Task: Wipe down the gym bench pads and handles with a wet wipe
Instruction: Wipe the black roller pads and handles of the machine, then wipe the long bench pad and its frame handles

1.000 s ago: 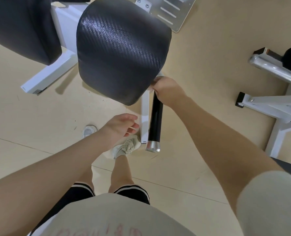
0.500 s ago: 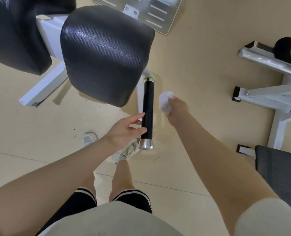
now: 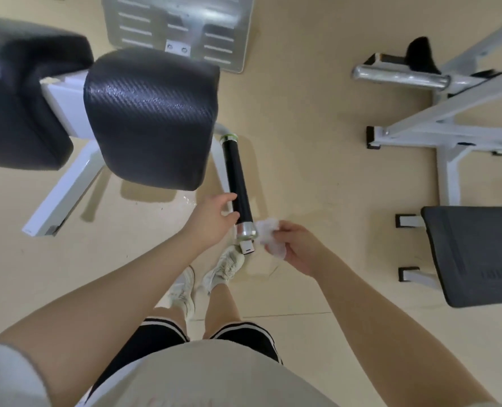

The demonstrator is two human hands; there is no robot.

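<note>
A black seat pad (image 3: 153, 118) with a glossy wet sheen sits on a white frame, with a second black pad (image 3: 17, 89) to its left. Beside the seat a black handle (image 3: 236, 177) with a silver end cap (image 3: 245, 230) slants toward me. My left hand (image 3: 211, 218) rests against the handle's lower end, fingers spread and touching it. My right hand (image 3: 294, 248) is just right of the end cap, clutching a crumpled white wet wipe (image 3: 270, 235) that touches the cap.
A metal footplate (image 3: 179, 27) lies on the beige floor beyond the seat. Another white machine frame (image 3: 446, 133) with a chrome bar (image 3: 399, 76) stands at the right, and a dark grey pad (image 3: 476, 254) below it. My feet in white sneakers (image 3: 205, 277) stand under the handle.
My right hand slid the wipe down the handle from its top to the silver end cap. My left hand came up to the handle's lower end. The view tilted back.
</note>
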